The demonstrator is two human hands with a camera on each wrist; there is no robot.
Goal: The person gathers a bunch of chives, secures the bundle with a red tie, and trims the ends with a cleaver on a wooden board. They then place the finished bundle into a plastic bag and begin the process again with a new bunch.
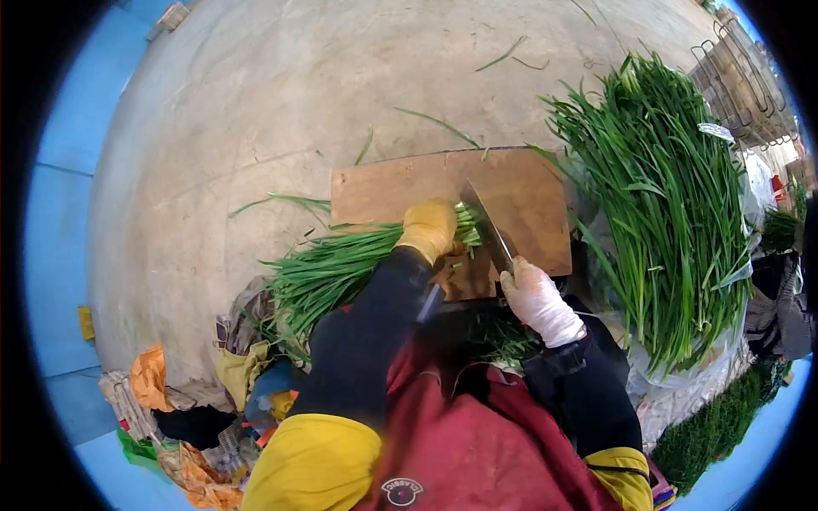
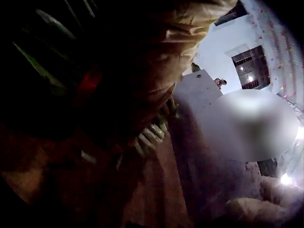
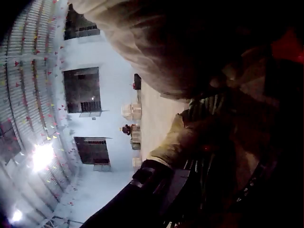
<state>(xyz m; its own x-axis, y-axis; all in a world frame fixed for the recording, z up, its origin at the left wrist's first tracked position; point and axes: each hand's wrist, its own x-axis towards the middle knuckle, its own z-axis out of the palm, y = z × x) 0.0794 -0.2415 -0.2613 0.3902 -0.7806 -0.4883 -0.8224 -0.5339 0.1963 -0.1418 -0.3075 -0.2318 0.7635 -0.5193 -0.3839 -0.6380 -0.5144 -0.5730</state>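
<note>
My left hand (image 1: 429,226), in a yellow glove, grips a bunch of garlic chives (image 1: 341,260) on a wooden board (image 1: 383,192). Pale cut ends (image 1: 466,223) stick out to the right of the glove, and the leaves trail off the board to the left. My right hand (image 1: 541,300), in a whitish glove, holds a knife (image 1: 487,223) with a broad blade by its handle. The blade stands on edge just right of the cut ends. In the left wrist view the blade (image 2: 190,137) looms large beside the stalk ends (image 2: 153,135); dark shadow hides the fingers.
A tall heap of chives (image 1: 652,204) lies on plastic right of the board. Behind it stands a wire basket (image 1: 741,85). Cloths and bags (image 1: 183,426) pile up at lower left. Stray leaves (image 1: 439,123) lie on the concrete floor (image 1: 256,102).
</note>
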